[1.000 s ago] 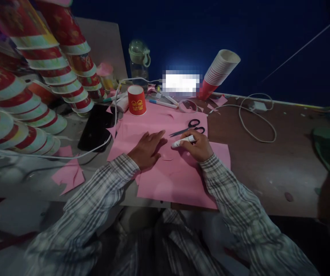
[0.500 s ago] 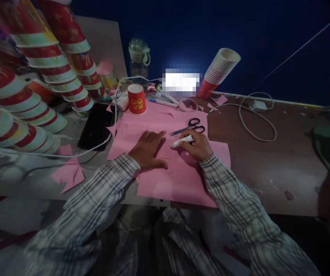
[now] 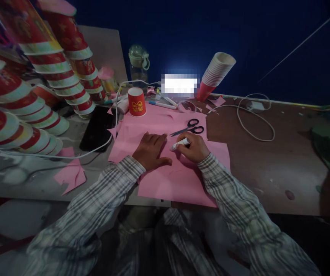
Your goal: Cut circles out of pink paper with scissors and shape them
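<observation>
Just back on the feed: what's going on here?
A person in plaid sleeves is working over flat pink paper sheets. The right hand grips a white, tube-shaped stick, its tip at or just above the paper. The left hand lies palm down on the paper, fingers spread. Open metal scissors with black handles lie just beyond the right hand; a red paper cup with yellow markings stands upright farther back.

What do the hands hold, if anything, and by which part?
The right hand holds a white tube near its middle; the left hand grips nothing.
</observation>
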Demonstrator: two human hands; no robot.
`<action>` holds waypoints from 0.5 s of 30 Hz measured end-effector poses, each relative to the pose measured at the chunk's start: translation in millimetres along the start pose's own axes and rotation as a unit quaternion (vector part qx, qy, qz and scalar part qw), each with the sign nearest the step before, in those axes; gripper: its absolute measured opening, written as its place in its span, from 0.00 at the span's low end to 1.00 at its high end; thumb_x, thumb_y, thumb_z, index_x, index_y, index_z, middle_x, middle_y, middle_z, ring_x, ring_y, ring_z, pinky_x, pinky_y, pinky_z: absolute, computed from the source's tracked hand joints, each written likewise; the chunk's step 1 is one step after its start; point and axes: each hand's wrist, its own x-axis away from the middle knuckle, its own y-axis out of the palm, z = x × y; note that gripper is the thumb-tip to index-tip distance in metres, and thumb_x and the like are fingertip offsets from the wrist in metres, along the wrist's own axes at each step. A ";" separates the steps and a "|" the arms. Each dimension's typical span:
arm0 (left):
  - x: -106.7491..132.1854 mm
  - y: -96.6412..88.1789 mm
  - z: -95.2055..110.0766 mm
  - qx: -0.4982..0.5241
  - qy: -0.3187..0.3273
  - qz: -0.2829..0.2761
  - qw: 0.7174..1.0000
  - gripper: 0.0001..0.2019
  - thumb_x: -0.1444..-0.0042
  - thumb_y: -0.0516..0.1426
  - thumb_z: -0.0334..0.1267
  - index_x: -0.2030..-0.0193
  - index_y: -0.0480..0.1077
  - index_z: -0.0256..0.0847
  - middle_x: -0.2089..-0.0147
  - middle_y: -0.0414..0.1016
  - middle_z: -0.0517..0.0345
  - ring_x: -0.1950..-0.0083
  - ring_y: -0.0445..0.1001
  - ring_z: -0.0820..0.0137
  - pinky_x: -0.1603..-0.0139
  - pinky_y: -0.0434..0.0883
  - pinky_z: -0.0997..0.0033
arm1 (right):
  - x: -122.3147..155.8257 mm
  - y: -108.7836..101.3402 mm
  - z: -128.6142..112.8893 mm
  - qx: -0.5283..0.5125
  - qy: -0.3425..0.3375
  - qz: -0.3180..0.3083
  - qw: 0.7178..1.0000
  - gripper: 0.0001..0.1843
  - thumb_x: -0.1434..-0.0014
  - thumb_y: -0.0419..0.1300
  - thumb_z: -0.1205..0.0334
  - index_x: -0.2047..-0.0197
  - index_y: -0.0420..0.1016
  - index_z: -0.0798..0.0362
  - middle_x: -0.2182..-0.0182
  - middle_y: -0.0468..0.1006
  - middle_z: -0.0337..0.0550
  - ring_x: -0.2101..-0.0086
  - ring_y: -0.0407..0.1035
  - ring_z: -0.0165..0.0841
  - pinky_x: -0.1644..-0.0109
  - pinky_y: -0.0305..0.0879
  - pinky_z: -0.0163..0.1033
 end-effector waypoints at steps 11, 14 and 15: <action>-0.4 -4.8 0.2 -0.017 0.013 -0.019 1.000 0.37 0.48 0.54 0.65 0.44 0.65 0.33 0.49 0.69 0.40 0.47 0.65 0.53 0.41 0.59 0.48 | 2.0 -5.3 -3.4 -0.069 0.032 0.004 0.997 0.06 0.53 0.64 0.62 0.74 0.70 0.53 0.81 0.69 0.35 0.79 0.59 0.28 0.73 0.55 0.35; 0.0 -6.4 1.1 -0.012 0.010 -0.020 1.000 0.35 0.49 0.57 0.62 0.44 0.66 0.34 0.49 0.69 0.41 0.47 0.65 0.53 0.41 0.60 0.49 | 1.4 -6.5 -1.1 -0.095 0.051 0.047 0.993 0.06 0.53 0.63 0.61 0.73 0.70 0.53 0.80 0.69 0.35 0.79 0.60 0.28 0.73 0.55 0.35; 0.2 -6.8 1.3 -0.008 0.008 -0.020 1.000 0.36 0.49 0.57 0.62 0.44 0.66 0.35 0.48 0.69 0.41 0.47 0.65 0.53 0.41 0.60 0.49 | 1.2 -6.3 -0.9 -0.090 0.051 0.048 0.993 0.06 0.53 0.63 0.61 0.73 0.70 0.53 0.80 0.69 0.35 0.79 0.60 0.28 0.73 0.55 0.35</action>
